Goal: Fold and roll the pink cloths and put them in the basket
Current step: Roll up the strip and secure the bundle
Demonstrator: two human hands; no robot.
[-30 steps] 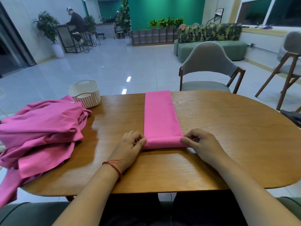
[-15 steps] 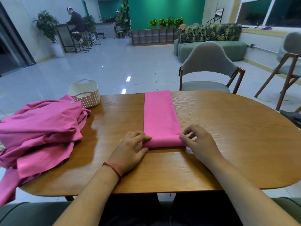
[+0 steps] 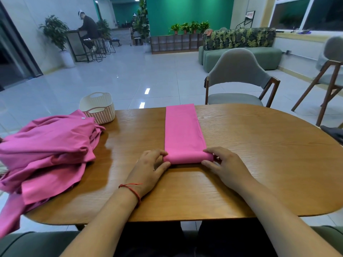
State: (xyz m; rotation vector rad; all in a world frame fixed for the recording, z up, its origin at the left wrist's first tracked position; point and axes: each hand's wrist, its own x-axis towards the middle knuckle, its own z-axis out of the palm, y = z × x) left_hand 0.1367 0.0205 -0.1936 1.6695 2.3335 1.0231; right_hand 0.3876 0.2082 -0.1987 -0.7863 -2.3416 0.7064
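At the far left, a loose pile of pink cloths [image 3: 46, 154] lies heaped on the wooden surface [image 3: 269, 173], and part of it hangs over the left edge. Just beyond the pile, at the surface's back edge, a cream basket [image 3: 98, 108] with cut-out handles stands upright, its near side touching the pile.

Nearer the middle, the left hand [image 3: 150, 169] rests on the surface with a red string bracelet [image 3: 132, 190] round its wrist. Its grip is closed on the left end of the roll: the fingers curl over the top and the thumb lies along the near side.

The folded cloth [image 3: 182, 130] is a long narrow pink strip lying flat on the middle of the surface. It runs from the far edge straight towards the person. Its near end is turned up into a small tight roll [image 3: 187, 157] that lies crosswise between the two hands.

The right hand [image 3: 226, 167] mirrors the left. Its grip is clamped on the roll's right end, with the forefinger laid on top and the thumb at the near side, while the other fingers are bent behind.

Behind the surface, to the right of the strip, a grey chair [image 3: 239, 76] with wooden arms faces the person. A second chair [image 3: 332, 71] stands at the far right edge of the view.
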